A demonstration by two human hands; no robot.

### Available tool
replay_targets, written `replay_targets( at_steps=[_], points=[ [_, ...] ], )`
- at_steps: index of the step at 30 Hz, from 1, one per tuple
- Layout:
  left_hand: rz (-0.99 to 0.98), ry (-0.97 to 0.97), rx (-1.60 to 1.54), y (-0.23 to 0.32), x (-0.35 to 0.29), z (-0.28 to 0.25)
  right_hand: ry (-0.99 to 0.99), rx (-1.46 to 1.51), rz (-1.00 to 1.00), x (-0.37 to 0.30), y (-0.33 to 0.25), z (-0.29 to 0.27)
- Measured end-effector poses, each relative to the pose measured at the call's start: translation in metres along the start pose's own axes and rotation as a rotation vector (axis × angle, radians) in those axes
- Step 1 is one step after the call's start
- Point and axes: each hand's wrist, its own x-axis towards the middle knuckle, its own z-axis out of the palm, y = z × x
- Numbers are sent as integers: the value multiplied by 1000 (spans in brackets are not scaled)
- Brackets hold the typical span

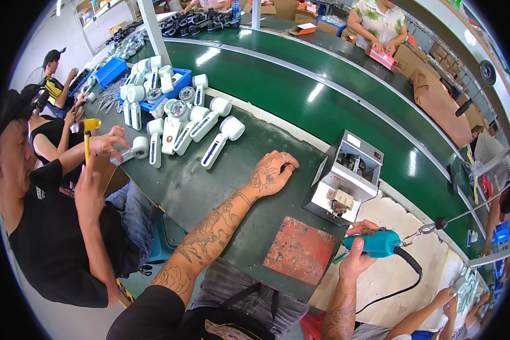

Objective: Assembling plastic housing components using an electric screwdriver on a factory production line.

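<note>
My left hand (271, 175) rests on the dark green table, its fingers curled in; whatever they may hold is hidden. My right hand (357, 259) is wrapped round a teal electric screwdriver (382, 242), lying sideways, with a black cord and a hook-ended cable at its right end. Just beyond that hand stands a grey metal box with an open top, which looks like a screw feeder (337, 190). A worn red square plate (300, 249) lies between my arms. Several pale mint handled devices with round heads (224, 139) lie farther left, apart from my left hand.
More such devices fill a blue bin (182, 79) at the far left. On my left, a co-worker (56, 226) holds a yellow-headed hammer (89, 124). A green conveyor (289, 90) crosses behind the table. Another person's hands (447, 300) work at the lower right.
</note>
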Motion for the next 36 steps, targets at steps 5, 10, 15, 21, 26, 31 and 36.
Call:
replay_targets(
  at_steps=[5,10,15,21,26,31,36],
  points=[
    [-4,-5,6,-4,-1,3,-8,-7,-2,0,1,0],
    [-11,-3,8,-2,-1,2,-8,-8,6,-1,-1,0],
    [12,12,4,-1,0,2,-14,-12,1,0,0,1],
    [5,5,5,0,0,1,-11,-12,13,-1,1,0],
    [9,5,6,-1,-1,1,-12,-12,16,-2,1,0],
    [-10,-9,9,1,-1,0,-11,-14,22,-1,0,0],
    [-12,-10,13,0,-1,0,-11,-14,27,-2,0,0]
  ],
)
